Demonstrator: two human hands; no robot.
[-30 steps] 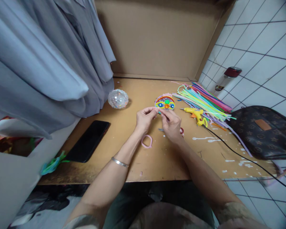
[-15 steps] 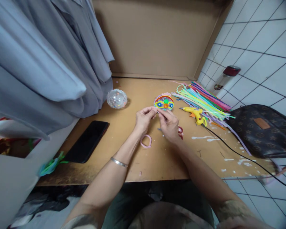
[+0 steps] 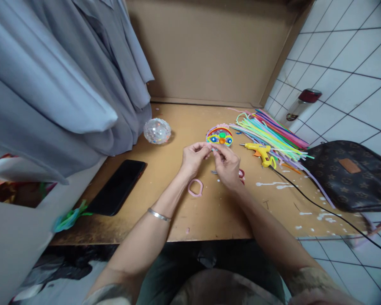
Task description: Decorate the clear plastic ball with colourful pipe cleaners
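My left hand [image 3: 193,159] and my right hand [image 3: 227,165] meet fingertip to fingertip over the table. Both are pinched closed around something small that the fingers mostly hide. Just beyond them sits a colourful mask-like craft piece [image 3: 222,136] with yellow-rimmed blue eyes, an orange nose and a red band. A pink pipe-cleaner loop [image 3: 195,187] lies on the table between my forearms. Partly covered by my right hand is a pair of scissors [image 3: 241,173] with red handles. To the right rests a yellow glue gun [image 3: 260,153], its nozzle pointing left.
A bundle of coloured pipe cleaners [image 3: 266,133] lies at the back right, near a brown patterned bag [image 3: 352,176]. On the left are a clear ball [image 3: 157,131], a black phone [image 3: 118,186] and a hanging grey cloth [image 3: 82,76]. The glue gun's cord [image 3: 317,202] crosses the right side.
The view has shifted slightly. My hands stay together in nearly the same place, with only small finger movement.
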